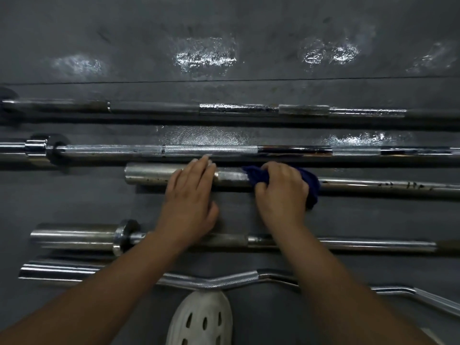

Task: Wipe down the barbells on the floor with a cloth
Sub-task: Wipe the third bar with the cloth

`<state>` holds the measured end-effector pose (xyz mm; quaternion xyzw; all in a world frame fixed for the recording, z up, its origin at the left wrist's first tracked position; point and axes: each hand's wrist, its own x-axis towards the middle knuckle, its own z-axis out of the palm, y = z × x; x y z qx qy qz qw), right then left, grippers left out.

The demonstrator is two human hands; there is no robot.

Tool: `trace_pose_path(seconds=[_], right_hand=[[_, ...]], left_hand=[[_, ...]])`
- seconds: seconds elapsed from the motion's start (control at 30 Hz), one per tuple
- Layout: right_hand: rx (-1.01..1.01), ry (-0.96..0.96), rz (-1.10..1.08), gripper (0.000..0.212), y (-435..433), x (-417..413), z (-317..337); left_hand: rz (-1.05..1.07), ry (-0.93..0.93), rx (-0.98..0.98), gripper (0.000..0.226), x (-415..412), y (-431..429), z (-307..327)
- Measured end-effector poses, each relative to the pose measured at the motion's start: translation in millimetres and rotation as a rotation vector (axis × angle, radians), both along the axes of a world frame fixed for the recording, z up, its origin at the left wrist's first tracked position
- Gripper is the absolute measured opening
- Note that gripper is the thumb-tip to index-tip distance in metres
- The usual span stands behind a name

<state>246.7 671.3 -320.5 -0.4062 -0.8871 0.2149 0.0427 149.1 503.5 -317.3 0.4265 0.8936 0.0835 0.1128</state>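
Head view: the middle barbell [154,175], dull steel speckled with rust, lies on the floor [74,202]. Right hand [282,192] grips a dark blue cloth [312,185] round it; left hand [190,195] rests flat, fingers straight, on its sleeve.

A dark grey floor [249,26] is filling the whole view. Shiny wet-looking patches [205,57] are glinting on it, catching light from above. Just below those patches, a thin straight seam [149,82] is running across the floor.
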Motion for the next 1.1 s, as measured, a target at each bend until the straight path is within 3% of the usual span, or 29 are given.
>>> trace_pose_path(seconds=[0.13, 0.2, 0.3, 0.43, 0.5, 0.53, 0.6, 0.67, 0.77, 0.87, 1.1], right_hand=[[0.047, -0.035, 0.261, 0.026, 23, 44, 2], [0.138, -0.091, 0.133, 0.029, 35, 63, -4], [0.126, 0.012, -0.105, 0.025, -2, 47, -12], [-0.149, 0.070, 0.367, 0.031, -66, 4, 1], [-0.116, 0.029, 0.509, 0.036, -38, 14, 0], [-0.055, -0.013, 0.481, 0.036, -18, 29, -4], [0.029, -0.104, 0.182, 0.035, 21, 65, -6], [-0.020, -0.105, -0.025, 0.035, 24, 76, -3], [-0.143, -0.018, 0.185, 0.036, -21, 47, 1], [-0.094, -0.013, 0.465, 0.026, -22, 44, 4], [-0.038, -0.161, 0.276, 0.030, 33, 90, 22]], left_hand=[[-0.024, -0.021, -0.015, 0.076, 6, -5, 0], [-0.042, -0.028, -0.018, 0.075, 10, -11, -3], [-0.048, -0.034, -0.023, 0.075, 17, -16, -6], [-0.035, -0.082, -0.005, 0.070, 25, -12, -5], [-0.034, -0.064, 0.008, 0.071, 26, -11, -4], [-0.039, -0.055, 0.011, 0.072, 26, -10, -3], [-0.044, -0.057, 0.011, 0.074, 29, -6, -1], [-0.046, -0.051, 0.012, 0.074, 34, -1, -2], [-0.073, -0.054, -0.008, 0.074, 41, 5, -1], [-0.094, -0.039, -0.063, 0.075, 41, 1, 0], [-0.103, -0.004, -0.118, 0.075, 44, -11, 12]])
